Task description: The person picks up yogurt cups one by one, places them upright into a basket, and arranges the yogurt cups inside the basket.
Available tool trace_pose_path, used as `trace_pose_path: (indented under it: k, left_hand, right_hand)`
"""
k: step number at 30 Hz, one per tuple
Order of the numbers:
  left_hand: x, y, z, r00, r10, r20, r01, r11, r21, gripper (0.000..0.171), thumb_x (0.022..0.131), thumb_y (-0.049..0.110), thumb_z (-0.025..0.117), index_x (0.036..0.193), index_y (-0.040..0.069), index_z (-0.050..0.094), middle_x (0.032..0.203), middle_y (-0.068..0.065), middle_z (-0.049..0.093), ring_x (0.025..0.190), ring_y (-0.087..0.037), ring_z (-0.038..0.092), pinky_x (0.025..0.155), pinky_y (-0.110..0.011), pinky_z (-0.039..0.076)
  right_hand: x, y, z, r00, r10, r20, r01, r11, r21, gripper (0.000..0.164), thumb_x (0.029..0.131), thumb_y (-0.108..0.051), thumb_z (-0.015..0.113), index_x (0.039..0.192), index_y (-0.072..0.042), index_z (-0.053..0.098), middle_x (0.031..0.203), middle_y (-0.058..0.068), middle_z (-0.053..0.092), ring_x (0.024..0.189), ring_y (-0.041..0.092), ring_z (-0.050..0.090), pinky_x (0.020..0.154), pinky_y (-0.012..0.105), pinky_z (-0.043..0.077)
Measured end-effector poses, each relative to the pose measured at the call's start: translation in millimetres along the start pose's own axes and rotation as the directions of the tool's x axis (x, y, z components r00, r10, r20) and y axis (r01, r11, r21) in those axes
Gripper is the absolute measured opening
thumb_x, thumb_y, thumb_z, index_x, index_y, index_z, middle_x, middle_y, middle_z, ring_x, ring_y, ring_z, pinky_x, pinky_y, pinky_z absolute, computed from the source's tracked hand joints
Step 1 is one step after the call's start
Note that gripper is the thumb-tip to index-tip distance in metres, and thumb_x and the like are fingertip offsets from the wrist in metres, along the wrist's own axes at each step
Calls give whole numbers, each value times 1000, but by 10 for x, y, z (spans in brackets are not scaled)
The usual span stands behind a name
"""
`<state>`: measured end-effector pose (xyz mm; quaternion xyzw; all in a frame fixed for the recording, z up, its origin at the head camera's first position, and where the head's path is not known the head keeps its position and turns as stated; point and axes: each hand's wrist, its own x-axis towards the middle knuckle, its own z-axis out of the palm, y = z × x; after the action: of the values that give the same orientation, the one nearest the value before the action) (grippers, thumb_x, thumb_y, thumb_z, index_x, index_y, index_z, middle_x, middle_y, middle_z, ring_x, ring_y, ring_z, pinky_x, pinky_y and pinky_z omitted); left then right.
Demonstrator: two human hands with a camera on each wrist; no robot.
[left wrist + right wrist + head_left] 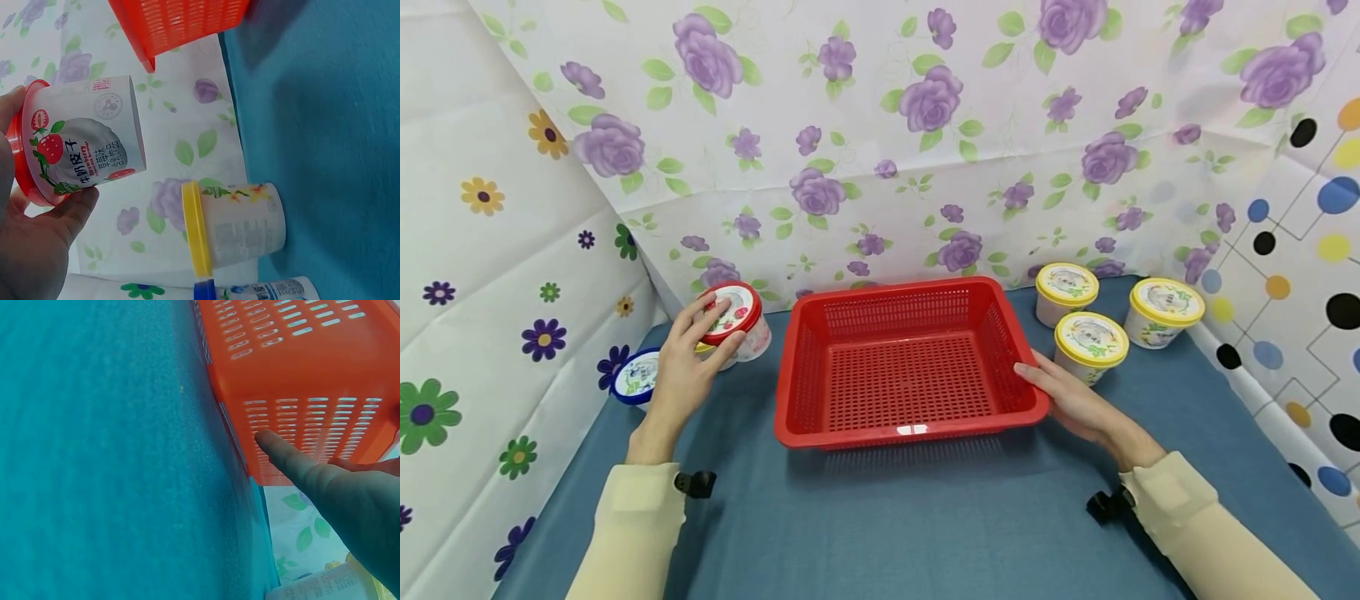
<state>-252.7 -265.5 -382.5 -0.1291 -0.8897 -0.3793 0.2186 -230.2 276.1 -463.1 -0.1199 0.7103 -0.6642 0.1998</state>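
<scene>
My left hand (688, 354) grips a white tub with a red lid (737, 312) by its lid end. In the left wrist view the tub (87, 140) is off the table, its strawberry label showing. Below it stand a yellow-lidded tub (237, 228) and a blue-lidded tub (637, 375), both partly hidden by the hand in the head view. An oblong red plastic basket (910, 432) with slotted walls sits mid-table, holding nothing. At its right side my right hand (1078, 400) holds the rim, thumb over the inside and a finger (287, 456) against the outer wall.
To the right of the basket stand three yellow-lidded tubs (1092, 340), the front one close behind my right hand. A blue cloth (880, 525) covers the table. Behind it hangs a flowered curtain (880, 167), with patterned sheets at both sides.
</scene>
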Motion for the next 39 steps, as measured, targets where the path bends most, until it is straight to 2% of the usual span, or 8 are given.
trace_pose_path:
  k: [17, 28, 29, 32, 36, 39]
  left_hand:
    - [56, 131, 23, 1000, 0, 2, 0, 1000, -16, 60, 99, 33, 72, 154, 22, 53, 164, -3, 36, 143, -34, 38, 101, -65, 49]
    - [221, 320, 63, 997, 81, -19, -81, 996, -40, 56, 98, 25, 76, 151, 20, 58, 161, -1, 42, 141, -28, 41, 101, -64, 50]
    - [227, 329, 68, 997, 80, -18, -81, 996, -38, 57, 98, 25, 75, 151, 20, 57, 161, -1, 42, 141, -27, 41, 101, -62, 51]
    - [239, 352, 84, 997, 76, -7, -77, 996, -43, 58, 98, 25, 75, 152, 22, 56, 161, -1, 41, 141, -25, 40, 102, -39, 55]
    - [256, 375, 105, 996, 89, 6, -88, 994, -57, 58, 98, 26, 74, 153, 22, 55, 161, -1, 40, 141, -25, 40, 95, -10, 45]
    - [266, 383, 122, 995, 102, 0, -102, 993, -55, 58, 98, 26, 74, 153, 21, 56, 161, -1, 41, 141, -24, 40, 94, -7, 42]
  right_hand:
    - [-5, 8, 3, 1000, 14, 11, -14, 1000, 5, 67, 111, -36, 45, 167, -15, 14, 149, 27, 49, 119, 28, 66, 97, 38, 56]
    - [-2, 8, -5, 1000, 26, -8, -26, 999, 20, 66, 111, -37, 47, 167, -18, 17, 152, 24, 48, 122, 28, 63, 97, 39, 57]
    - [2, 12, -7, 1000, 25, -7, -25, 1000, 19, 66, 111, -37, 47, 167, -18, 17, 152, 24, 48, 122, 29, 63, 97, 39, 57]
    - [10, 12, -6, 1000, 20, -2, -20, 1000, 24, 66, 111, -37, 47, 167, -18, 17, 152, 24, 48, 123, 30, 63, 97, 39, 57]
    - [11, 7, -9, 1000, 9, 5, -9, 1000, 22, 66, 111, -37, 47, 167, -17, 17, 152, 25, 47, 123, 31, 63, 97, 39, 57]
    - [6, 6, -12, 1000, 4, 8, -4, 1000, 19, 66, 111, -36, 46, 167, -16, 16, 151, 26, 47, 122, 30, 64, 97, 38, 57]
